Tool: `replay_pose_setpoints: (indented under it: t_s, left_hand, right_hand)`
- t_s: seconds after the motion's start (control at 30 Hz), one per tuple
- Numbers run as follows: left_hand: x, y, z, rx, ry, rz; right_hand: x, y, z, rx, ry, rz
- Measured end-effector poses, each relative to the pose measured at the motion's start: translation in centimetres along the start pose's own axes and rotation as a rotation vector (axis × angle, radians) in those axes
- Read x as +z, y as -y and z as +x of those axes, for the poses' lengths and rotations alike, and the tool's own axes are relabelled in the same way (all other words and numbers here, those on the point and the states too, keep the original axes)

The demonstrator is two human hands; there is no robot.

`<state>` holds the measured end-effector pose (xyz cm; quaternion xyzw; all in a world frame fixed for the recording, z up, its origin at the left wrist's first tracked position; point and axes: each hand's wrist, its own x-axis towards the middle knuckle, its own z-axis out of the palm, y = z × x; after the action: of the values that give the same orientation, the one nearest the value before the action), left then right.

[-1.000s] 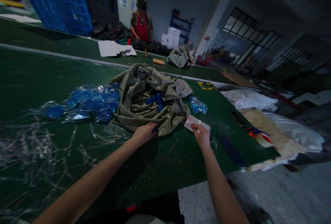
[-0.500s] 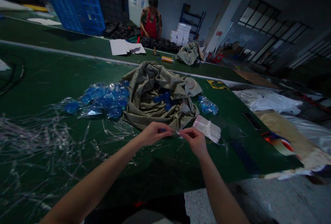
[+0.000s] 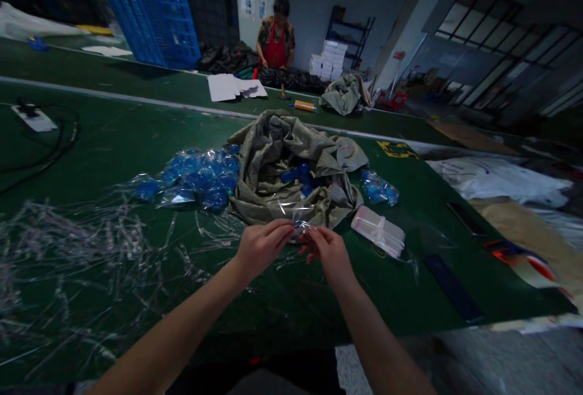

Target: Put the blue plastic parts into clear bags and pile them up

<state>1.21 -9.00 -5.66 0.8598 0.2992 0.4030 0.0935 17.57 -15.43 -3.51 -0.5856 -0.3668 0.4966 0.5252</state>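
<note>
My left hand (image 3: 264, 248) and my right hand (image 3: 331, 254) meet over the near edge of a crumpled grey-green sack (image 3: 259, 197). Between their fingertips a small clear plastic bag (image 3: 291, 208) catches the light. Both hands are closed on it, fingers pinched. A bit of blue shows by my left fingertips; I cannot make out what it is. Blue pieces (image 3: 298, 173) lie inside the open sack. To its left is a pile of blue pieces in clear bags (image 3: 200, 173). A stack of flat clear bags (image 3: 379, 230) rests right of my right hand.
Thin clear plastic strips (image 3: 86, 234) cover the table's left side. Another bagged blue piece (image 3: 379, 188), a dark flat strip (image 3: 453, 288), a phone (image 3: 467, 219) and a tape roll (image 3: 523, 261) lie to the right. A co-worker (image 3: 277, 36) stands across the table near a blue crate (image 3: 157, 18).
The clear bag now stands up visibly between my fingers. My left hand has turned more knuckles-up, and my right fingers have spread a little. The view has swung slightly left.
</note>
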Motion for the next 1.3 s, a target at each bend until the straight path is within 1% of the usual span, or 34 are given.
replay_pose_setpoints:
  t_s: [0.1,0.2,0.27,0.33,0.43,0.5,0.57,0.67,0.77,0.87,0.93,0.97,1.07,1.13,1.2,1.27,1.3]
  left_hand:
    - [-0.6,-0.2,-0.2,-0.04,0.07,-0.042]
    - [-1.1,-0.6,-0.2,-0.139,0.163,-0.144]
    - [-1.3,-0.9,-0.3,-0.208,0.197,-0.159]
    - [-1.2,-1.0,-0.5,-0.251,0.223,-0.143]
    - [-1.1,-1.2,-1.1,-0.276,0.262,-0.112]
    - [-1.1,-1.4,-1.4,-0.298,0.27,-0.049]
    - [-1.5,-1.6,-1.5,-0.315,0.271,0.025]
    - [-2.6,-2.1,-1.1,-0.31,0.227,0.074]
    - [-4.9,-3.0,-0.2,-0.262,0.134,0.089]
    - [-7.8,-4.7,0.5,-0.181,0.05,0.104]
    - [-9.8,-6.1,0.6,-0.143,0.008,0.117]
    - [-10.6,-6.7,0.4,-0.126,-0.022,0.132]
    - [-12.5,-8.3,-0.4,-0.091,-0.119,0.218]
    - [-13.0,-8.5,-1.0,-0.095,-0.169,0.271]
    - [-12.7,-7.9,-1.2,-0.141,-0.163,0.311]
    - [-11.7,-6.2,-1.2,-0.221,-0.106,0.365]
    - [-11.0,-5.2,-1.1,-0.263,-0.079,0.408]
  right_hand:
    - [0.2,-0.1,0.3,-0.062,-0.026,-0.003]
    - [0.2,-0.3,0.2,-0.14,-0.027,-0.168]
    - [0.2,-0.5,0.1,-0.186,0.009,-0.272]
    - [0.3,-0.6,0.0,-0.222,0.059,-0.338]
    - [0.7,-0.5,-0.1,-0.292,0.115,-0.448]
    - [1.0,-0.4,-0.2,-0.334,0.119,-0.552]
    - [1.3,-0.1,-0.3,-0.351,0.089,-0.657]
    - [1.8,0.9,-0.6,-0.347,0.044,-0.747]
    - [2.3,2.9,-1.4,-0.343,0.055,-0.724]
    - [2.9,5.6,-3.0,-0.355,0.103,-0.653]
    - [3.3,7.2,-4.4,-0.406,0.143,-0.623]
    - [3.5,7.8,-5.2,-0.44,0.144,-0.606]
    - [3.9,8.8,-7.4,-0.468,0.224,-0.577]
    - [3.8,8.8,-8.2,-0.468,0.3,-0.582]
    - [3.4,8.2,-7.6,-0.455,0.375,-0.606]
    - [2.7,6.7,-5.3,-0.422,0.416,-0.648]
    - [2.2,5.6,-3.6,-0.398,0.401,-0.677]
